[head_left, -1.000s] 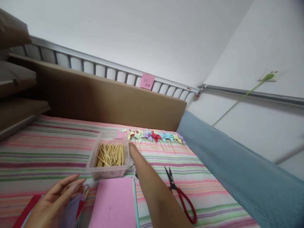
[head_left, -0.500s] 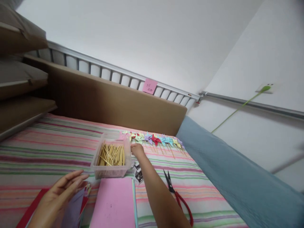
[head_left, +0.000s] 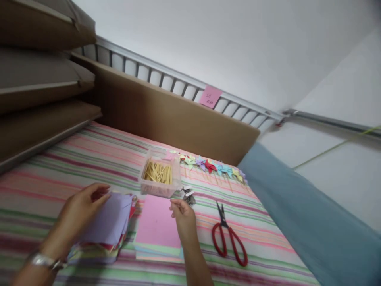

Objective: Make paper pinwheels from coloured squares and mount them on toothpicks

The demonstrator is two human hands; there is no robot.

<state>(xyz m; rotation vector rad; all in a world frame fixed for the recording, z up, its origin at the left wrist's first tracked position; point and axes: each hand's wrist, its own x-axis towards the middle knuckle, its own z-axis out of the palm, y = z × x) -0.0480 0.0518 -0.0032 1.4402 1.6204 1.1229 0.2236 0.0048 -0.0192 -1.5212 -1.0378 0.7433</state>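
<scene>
My left hand, a silver watch on its wrist, is over a loose pile of cut papers topped by a purple sheet. Its thumb and fingers are slightly apart, at the sheet's upper left; whether they touch it is unclear. At the right edge of a neat stack with pink paper on top is my right hand. Its fingers are closed in a pinch, and anything between them is too small to make out. Behind the pink stack stands a clear plastic box of thin wooden sticks.
Red-handled scissors lie to the right, blades slightly apart. Small metal pieces sit beside the box. Paper pinwheels on sticks line the back, before a brown board. Brown padded shapes rise at left.
My right hand has come back from beside the pinwheels to the pink stack. My left hand stays over the paper pile. The view has shifted, showing more of both paper stacks.
</scene>
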